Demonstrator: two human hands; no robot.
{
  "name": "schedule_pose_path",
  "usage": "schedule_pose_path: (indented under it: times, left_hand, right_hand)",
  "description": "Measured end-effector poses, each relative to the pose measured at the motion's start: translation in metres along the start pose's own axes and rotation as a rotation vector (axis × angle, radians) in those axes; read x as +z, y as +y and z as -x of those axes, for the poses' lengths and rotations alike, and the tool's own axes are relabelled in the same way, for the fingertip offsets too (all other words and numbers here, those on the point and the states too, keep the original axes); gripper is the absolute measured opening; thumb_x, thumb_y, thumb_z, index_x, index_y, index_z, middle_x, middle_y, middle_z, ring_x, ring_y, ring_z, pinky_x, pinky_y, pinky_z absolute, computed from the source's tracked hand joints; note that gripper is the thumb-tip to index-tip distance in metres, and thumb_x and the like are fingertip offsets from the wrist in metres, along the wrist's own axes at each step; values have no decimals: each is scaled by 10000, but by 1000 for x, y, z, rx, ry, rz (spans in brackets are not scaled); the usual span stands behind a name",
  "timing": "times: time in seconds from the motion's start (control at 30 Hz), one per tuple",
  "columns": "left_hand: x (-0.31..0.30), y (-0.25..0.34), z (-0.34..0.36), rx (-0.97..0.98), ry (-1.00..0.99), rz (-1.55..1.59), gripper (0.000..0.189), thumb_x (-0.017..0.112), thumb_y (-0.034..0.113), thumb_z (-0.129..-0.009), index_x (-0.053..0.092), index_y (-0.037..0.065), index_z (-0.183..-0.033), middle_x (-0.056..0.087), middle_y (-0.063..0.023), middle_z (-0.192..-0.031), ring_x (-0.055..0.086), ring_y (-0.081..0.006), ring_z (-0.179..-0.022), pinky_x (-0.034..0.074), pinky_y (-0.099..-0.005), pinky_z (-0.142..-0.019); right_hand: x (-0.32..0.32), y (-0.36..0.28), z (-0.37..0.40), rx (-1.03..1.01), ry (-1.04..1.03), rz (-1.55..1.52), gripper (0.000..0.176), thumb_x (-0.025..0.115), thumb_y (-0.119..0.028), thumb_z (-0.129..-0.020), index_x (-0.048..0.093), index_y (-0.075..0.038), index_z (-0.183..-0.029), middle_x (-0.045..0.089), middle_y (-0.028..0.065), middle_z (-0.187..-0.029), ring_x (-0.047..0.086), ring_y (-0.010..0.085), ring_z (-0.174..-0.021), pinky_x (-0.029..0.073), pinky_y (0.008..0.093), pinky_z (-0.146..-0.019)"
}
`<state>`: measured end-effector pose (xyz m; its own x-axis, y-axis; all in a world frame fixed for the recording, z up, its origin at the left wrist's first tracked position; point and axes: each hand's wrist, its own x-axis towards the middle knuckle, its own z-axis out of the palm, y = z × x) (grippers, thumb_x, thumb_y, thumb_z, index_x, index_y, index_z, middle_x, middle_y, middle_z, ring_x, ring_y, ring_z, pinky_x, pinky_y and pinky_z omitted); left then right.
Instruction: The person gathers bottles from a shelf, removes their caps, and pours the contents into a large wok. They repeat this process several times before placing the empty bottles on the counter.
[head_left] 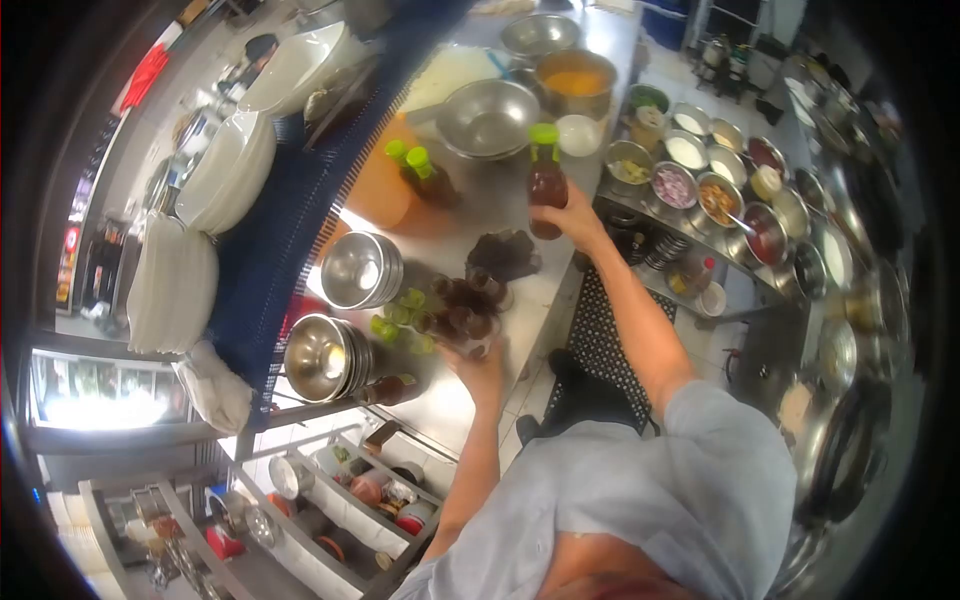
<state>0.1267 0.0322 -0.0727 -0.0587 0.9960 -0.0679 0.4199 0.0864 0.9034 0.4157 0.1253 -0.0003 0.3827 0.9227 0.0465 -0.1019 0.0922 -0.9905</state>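
Observation:
My right hand (568,217) is wrapped round a sauce bottle (547,187) of dark red-brown sauce with a bright green cap, held upright over the counter's edge. My left hand (476,362) grips the base end of a bottle in a cluster of similar sauce bottles (462,312), its fingers partly hidden. Their green caps (402,318) point towards the stacked bowls; blur hides whether all of them lie flat. Another bottle (388,390) lies on its side nearby. Two more green-capped bottles (432,182) stand farther back. A dark crumpled piece (506,254), perhaps cloth or plastic, rests between my hands.
Stacked metal bowls (352,270) stand left on the steel counter (500,195). Behind are a large metal bowl (487,118), a pot of orange liquid (577,82) and a white bowl (579,135). Ingredient containers (674,185) fill the right side. White dishes (232,170) line the left shelf.

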Motion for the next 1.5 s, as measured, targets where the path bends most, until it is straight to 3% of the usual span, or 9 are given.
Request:
schedule_pose_path:
  times: [0.2, 0.43, 0.53, 0.77, 0.83, 1.1, 1.2, 1.37, 1.5]
  left_hand:
    - [-68, 0, 51, -144, -383, 422, 495, 651, 261, -971, 506, -35, -1340, 632, -159, -1229, 623, -224, -1106, 526, -323, -880]
    - [-155, 180, 52, 400, -1511, 1252, 947, 836, 521, -743, 408, -38, -1377, 517, -286, -1338, 573, -422, -1199, 492, -504, -989]
    - [-189, 198, 117, 424, -1872, 1714, 441, 711, 289, -933, 504, -44, -1133, 616, -143, -677, 614, -250, -508, 521, -339, -475]
    - [-291, 214, 156, 601, -1218, 915, 297, 666, 52, -886, 497, 10, -1127, 610, -44, -883, 579, -90, -770, 475, -260, -692]
    - [-288, 220, 154, 467, -1095, 1047, 259, 648, 39, -890, 489, 24, -1095, 604, -40, -882, 573, -84, -766, 465, -239, -671]
    - [-230, 233, 110, 582, -289, 689, 193, 603, 7, -929, 435, 33, -1021, 574, -49, -727, 547, -106, -511, 434, -245, -464]
    - [-215, 256, 123, 496, -53, 462, 250, 656, 77, -933, 441, 51, -1059, 593, -52, -762, 574, -105, -557, 448, -234, -483]
    - [-188, 225, 108, 517, -1667, 1592, 701, 690, 13, -846, 316, 50, -1438, 527, -97, -692, 514, -171, -472, 447, -304, -440]
    - [-191, 257, 136, 641, -1041, 1123, 506, 607, 43, -925, 391, 52, -1382, 452, -23, -622, 448, -119, -394, 375, -266, -392]
  right_hand:
    - [27, -84, 142, -30, -248, -224, 515, 776, -199, -780, 576, -23, -1221, 624, 28, -1064, 594, 138, -960, 496, 308, -837]
    - [143, -94, 350, 243, -931, -654, 672, 846, -260, -659, 548, 45, -1178, 662, 162, -924, 671, 264, -820, 548, 389, -701]
    - [165, -113, 388, 359, -1133, -804, 687, 838, -239, -652, 541, 16, -1217, 646, 160, -923, 657, 264, -834, 530, 365, -721]
    - [165, -145, 389, -234, -1118, -93, 585, 812, -71, -683, 558, -8, -1206, 647, 100, -1005, 648, 205, -917, 536, 350, -810]
    - [172, -158, 391, 120, -1032, -258, 650, 832, -73, -684, 543, -7, -1262, 649, 76, -1063, 627, 182, -1014, 513, 329, -898]
    - [194, -168, 356, -134, -164, 330, 825, 854, -96, -671, 428, 10, -1369, 601, 111, -1228, 574, 174, -1155, 476, 337, -986]
    - [175, -144, 348, -148, -286, 268, 779, 831, -126, -714, 426, 36, -1359, 636, 132, -1135, 652, 215, -988, 532, 354, -908]
    - [130, -124, 348, 337, -1212, -598, 770, 854, -139, -689, 455, 56, -1318, 638, 131, -1110, 646, 209, -990, 531, 365, -895]
    - [111, -165, 354, -77, -809, -188, 713, 802, -202, -714, 489, -67, -1340, 651, 98, -1096, 652, 245, -1008, 520, 395, -879]
